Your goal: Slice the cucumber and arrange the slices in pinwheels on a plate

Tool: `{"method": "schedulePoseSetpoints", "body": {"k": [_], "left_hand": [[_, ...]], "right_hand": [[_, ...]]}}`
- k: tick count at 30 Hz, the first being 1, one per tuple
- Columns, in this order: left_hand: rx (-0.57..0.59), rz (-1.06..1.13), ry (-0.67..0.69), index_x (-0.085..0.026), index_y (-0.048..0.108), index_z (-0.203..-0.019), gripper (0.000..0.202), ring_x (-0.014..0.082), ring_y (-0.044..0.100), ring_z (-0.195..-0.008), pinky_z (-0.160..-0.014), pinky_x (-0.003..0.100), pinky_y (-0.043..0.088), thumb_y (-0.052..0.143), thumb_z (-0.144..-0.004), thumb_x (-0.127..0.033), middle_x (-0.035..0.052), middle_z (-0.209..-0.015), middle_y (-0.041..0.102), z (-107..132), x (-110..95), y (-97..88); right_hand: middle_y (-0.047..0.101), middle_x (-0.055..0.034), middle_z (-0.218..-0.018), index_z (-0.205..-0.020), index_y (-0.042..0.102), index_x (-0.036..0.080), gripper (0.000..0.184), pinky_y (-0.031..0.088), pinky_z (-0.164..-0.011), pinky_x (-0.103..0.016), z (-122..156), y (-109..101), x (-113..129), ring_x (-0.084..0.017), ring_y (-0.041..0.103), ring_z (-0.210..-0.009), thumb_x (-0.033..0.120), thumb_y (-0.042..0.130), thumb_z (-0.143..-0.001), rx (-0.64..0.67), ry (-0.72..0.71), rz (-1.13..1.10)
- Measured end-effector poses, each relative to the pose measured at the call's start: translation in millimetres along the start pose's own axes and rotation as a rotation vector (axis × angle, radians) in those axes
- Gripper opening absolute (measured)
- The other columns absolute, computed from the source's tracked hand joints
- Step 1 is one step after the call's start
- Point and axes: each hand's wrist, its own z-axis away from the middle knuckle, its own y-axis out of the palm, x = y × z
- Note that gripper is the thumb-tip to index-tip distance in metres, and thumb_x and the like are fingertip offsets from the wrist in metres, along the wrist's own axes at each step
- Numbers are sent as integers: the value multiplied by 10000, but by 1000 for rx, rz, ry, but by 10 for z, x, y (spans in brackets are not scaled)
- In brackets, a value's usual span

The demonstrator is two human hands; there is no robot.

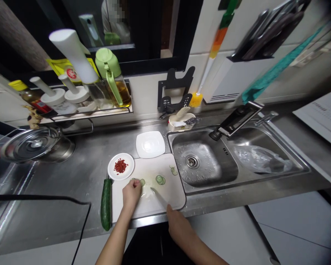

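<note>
On the white cutting board point(171, 195), my left hand point(131, 194) has its fingertips pinched together at a cucumber slice point(142, 182). Whether the slice is gripped or only touched is hard to see. My right hand point(178, 225) is wrapped round the handle of a knife point(160, 198), whose blade points left and away over the board. A small stack of cucumber slices point(160, 179) lies right of the blade tip, and thin green peel strips point(173, 170) lie near the right edge. A whole cucumber point(106, 206) rests along the board's left side.
Behind the board stand a plate of chopped red pieces point(111, 164) and a square white plate point(150, 145). To the right is a sink point(204, 162) with a plastic bag point(260, 159) in its second basin. A lidded pot point(57, 149) is at left; a black cable point(71, 198) crosses the counter.
</note>
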Motion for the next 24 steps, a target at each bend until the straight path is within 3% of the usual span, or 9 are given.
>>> {"method": "schedulePoseSetpoints", "body": {"k": [5, 10, 15, 17, 21, 24], "left_hand": [[-102, -1, -41, -200, 667, -799, 223, 182, 624, -711, -676, 254, 402, 510, -750, -351, 16, -759, 703, -93, 167, -157], [-160, -48, -48, -206, 667, -827, 223, 187, 620, -710, -676, 264, 401, 502, -763, -342, 26, -765, 698, -111, 247, -188], [-254, -57, 76, -187, 664, -859, 233, 173, 595, -725, -713, 271, 424, 501, -774, -330, 40, -791, 670, -72, 242, -124], [-205, -23, 155, -187, 669, -872, 237, 156, 583, -693, -704, 265, 436, 513, -775, -336, 36, -796, 660, -69, 155, -57], [52, 1, 334, -185, 677, -963, 257, 138, 581, -709, -731, 259, 452, 582, -745, -282, 44, -866, 660, -114, -170, 156], [199, -53, 396, -176, 672, -1008, 295, 141, 581, -780, -779, 259, 441, 599, -722, -185, 56, -903, 651, -164, -411, 321]], "right_hand": [[595, -223, -1156, -1383, 336, 21, 609, 441, -865, -357, -25, 12, -9, -266, 577, -1048, -40, 277, -780, 10, -13, 2], [602, -212, -1148, -1380, 350, 34, 604, 442, -857, -330, -11, -6, -6, -256, 580, -1046, -41, 264, -787, 9, -11, 16], [618, -199, -1122, -1366, 370, 48, 605, 450, -842, -325, 29, -66, 20, -256, 585, -1034, -46, 296, -773, 0, -5, 12], [628, -196, -1102, -1350, 390, 54, 598, 457, -827, -323, 46, -92, 35, -257, 594, -1018, -48, 307, -767, -1, -1, 7], [642, -186, -1075, -1326, 416, 66, 580, 463, -810, -326, 65, -114, 50, -258, 609, -992, -52, 298, -770, 2, 8, 11], [644, -171, -1078, -1309, 434, 76, 569, 462, -813, -323, 63, -99, 40, -253, 608, -992, -51, 310, -768, -10, -6, 11]]}}
